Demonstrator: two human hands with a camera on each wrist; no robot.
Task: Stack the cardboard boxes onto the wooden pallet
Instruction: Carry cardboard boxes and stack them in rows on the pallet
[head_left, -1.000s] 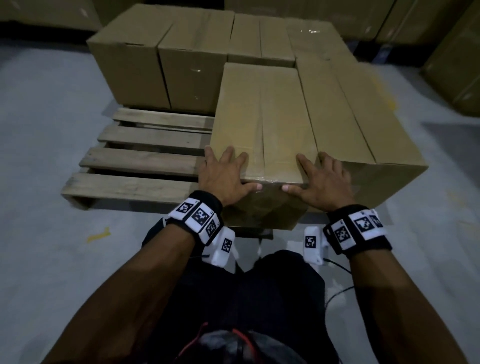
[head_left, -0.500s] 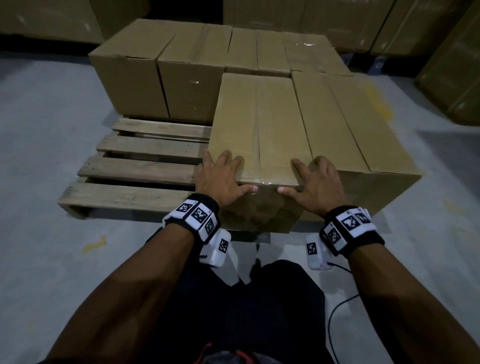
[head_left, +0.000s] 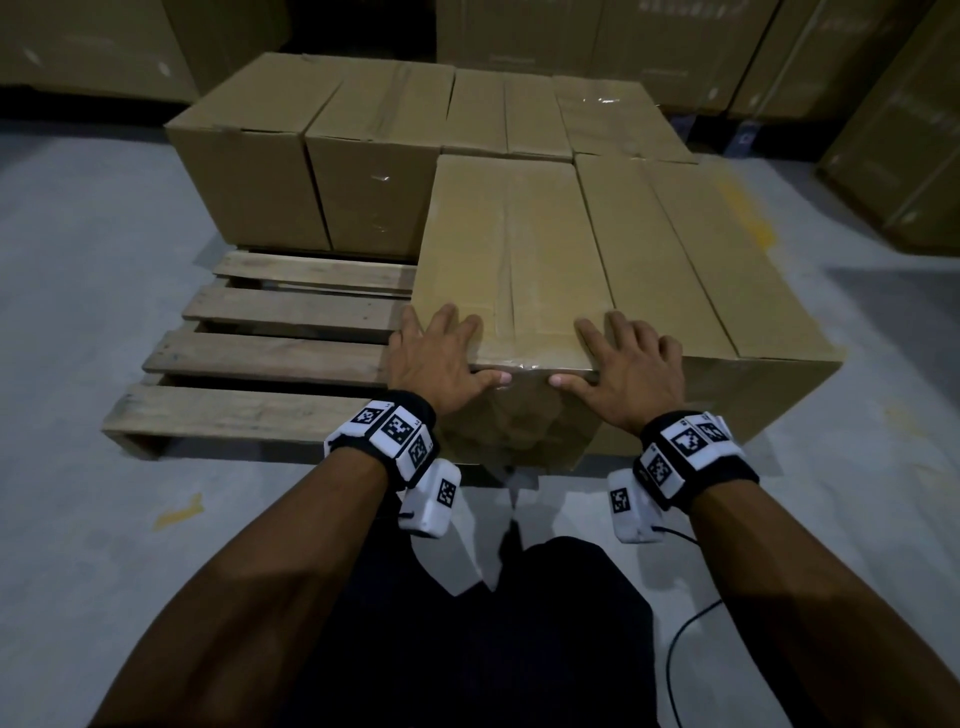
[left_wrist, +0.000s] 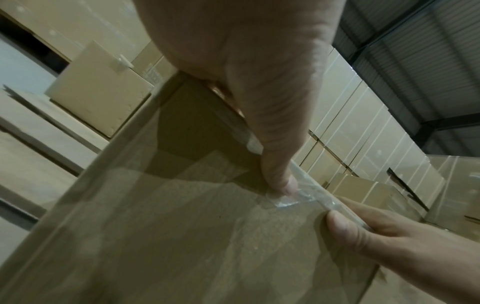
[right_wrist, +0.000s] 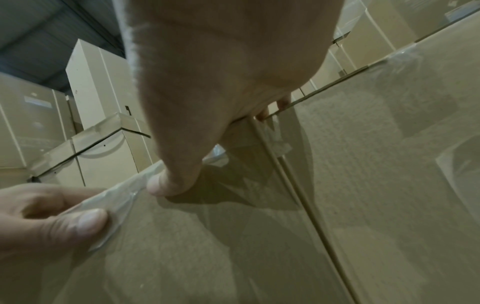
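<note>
A long taped cardboard box (head_left: 509, 249) lies on the wooden pallet (head_left: 270, 353), its near end hanging slightly over the pallet's front edge. My left hand (head_left: 441, 358) and right hand (head_left: 628, 369) lie flat on its near top edge, fingers straight, thumbs pressed on the front face. In the left wrist view the left thumb (left_wrist: 278, 164) sits on the taped edge of the box (left_wrist: 182, 236). The right wrist view shows the right thumb (right_wrist: 176, 164) on the same edge. A second box (head_left: 691, 260) stands against its right side, and several boxes (head_left: 311, 156) fill the pallet's back row.
Bare pallet slats lie to the left of the box. Grey concrete floor (head_left: 88, 322) surrounds the pallet. Tall stacks of cartons (head_left: 649, 47) line the back and the right (head_left: 904, 156). My legs stand close to the pallet's front.
Both hands keep their place on the box's near edge. The box has slid slightly away from me, towards the back row, and my head has pulled back.
</note>
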